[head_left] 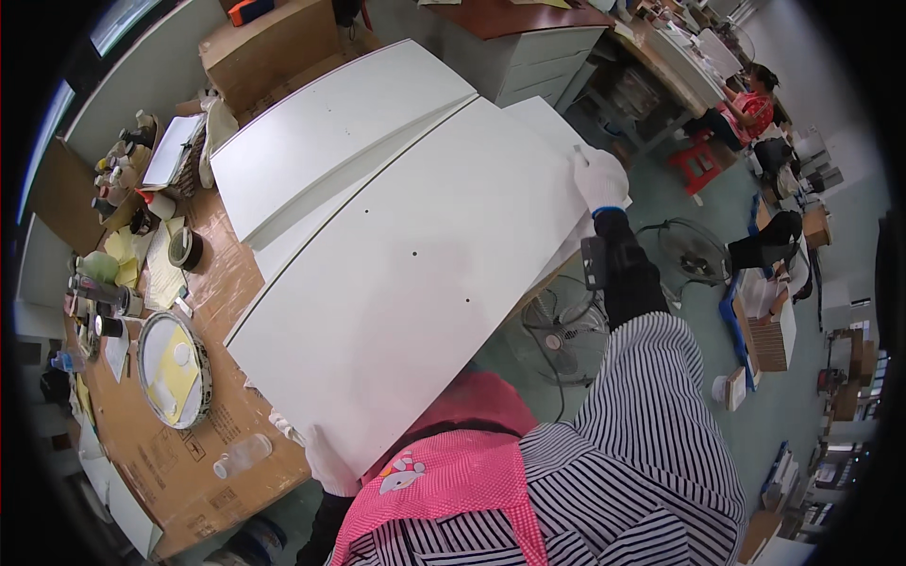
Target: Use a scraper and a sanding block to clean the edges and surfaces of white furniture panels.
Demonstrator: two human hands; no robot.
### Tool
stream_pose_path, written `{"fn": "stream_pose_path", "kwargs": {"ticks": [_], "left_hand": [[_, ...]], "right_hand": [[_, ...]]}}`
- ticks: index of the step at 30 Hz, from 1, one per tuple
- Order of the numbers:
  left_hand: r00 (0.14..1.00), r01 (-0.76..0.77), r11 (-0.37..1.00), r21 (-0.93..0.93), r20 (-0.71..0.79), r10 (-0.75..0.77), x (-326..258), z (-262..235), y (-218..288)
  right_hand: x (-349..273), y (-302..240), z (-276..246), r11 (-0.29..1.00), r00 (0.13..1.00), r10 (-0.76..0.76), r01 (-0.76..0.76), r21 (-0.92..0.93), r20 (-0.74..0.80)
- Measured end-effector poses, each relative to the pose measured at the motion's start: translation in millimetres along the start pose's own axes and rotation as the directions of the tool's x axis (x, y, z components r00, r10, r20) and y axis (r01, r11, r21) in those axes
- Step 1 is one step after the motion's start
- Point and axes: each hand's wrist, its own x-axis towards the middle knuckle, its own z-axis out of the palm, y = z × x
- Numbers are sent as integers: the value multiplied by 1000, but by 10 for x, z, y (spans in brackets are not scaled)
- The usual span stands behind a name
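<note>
Cardboard-covered workbench (203, 472) at the left, green floor at the right, two white panels between.

From the left: one round tray (175, 370), one tape roll (185, 248) and one clear bottle (242, 455) lie on the cardboard. One white panel (330, 132) lies far; a second, larger panel (415, 274) is held near. The gloved left hand (326, 467) curls around its near corner, the gloved right hand (600, 179) grips its far right edge (fingers mostly hidden). Two fans (564, 330) stand on the floor.

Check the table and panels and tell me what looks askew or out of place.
The top white panel, held by the gloved left hand and right hand, overhangs the table edge. A clear plastic bottle lies on its side.
</note>
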Motion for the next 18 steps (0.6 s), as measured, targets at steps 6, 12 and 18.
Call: {"fn": "stream_pose_path", "kwargs": {"ticks": [6,12,18], "left_hand": [[999,48,999,-14,3,-48,-54,-71,6],[993,19,992,121,-122,-4,11,39,-97],[991,72,968,-242,-91,-97,63,353,-134]], "right_hand": [[-665,-869,-97,780,867,-493,402,480,75],[132,334,2,984,979,-180,180,3,93],[-1248,-1244,-459,735,766,-621,494,465,167]]}}
